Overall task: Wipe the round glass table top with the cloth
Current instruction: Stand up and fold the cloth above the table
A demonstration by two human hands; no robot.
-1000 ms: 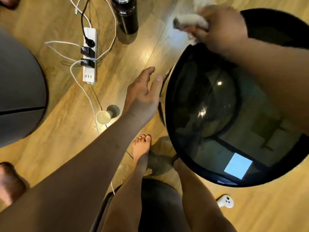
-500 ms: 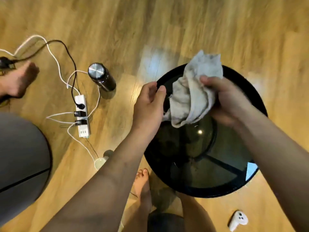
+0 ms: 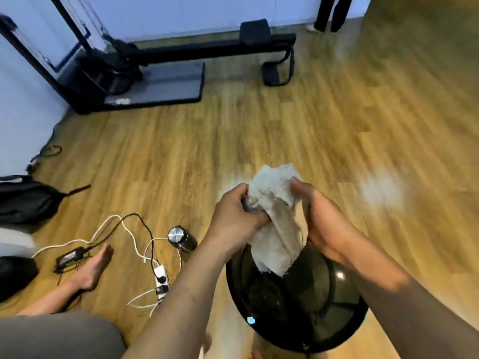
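Note:
A crumpled pale grey cloth [image 3: 278, 218] hangs in the air above the far edge of the round dark glass table top [image 3: 298, 307], which fills the lower middle of the head view. My left hand [image 3: 233, 216] grips the cloth's left side. My right hand [image 3: 324, 218] holds its right side. The cloth's lower end dangles just over the glass, and I cannot tell whether it touches. The table's black rim [image 3: 233, 288] shows on the left.
Left of the table on the wooden floor stand a dark metal bottle [image 3: 181, 238], a white power strip [image 3: 161, 278] and tangled cables. Another person's bare foot [image 3: 93, 268] and grey-clad leg lie at lower left. A black exercise machine [image 3: 160, 63] stands at the back wall.
The camera has tilted up, bringing the back of the room into view. My left hand has closed on the cloth, and both hands now bunch it together above the table.

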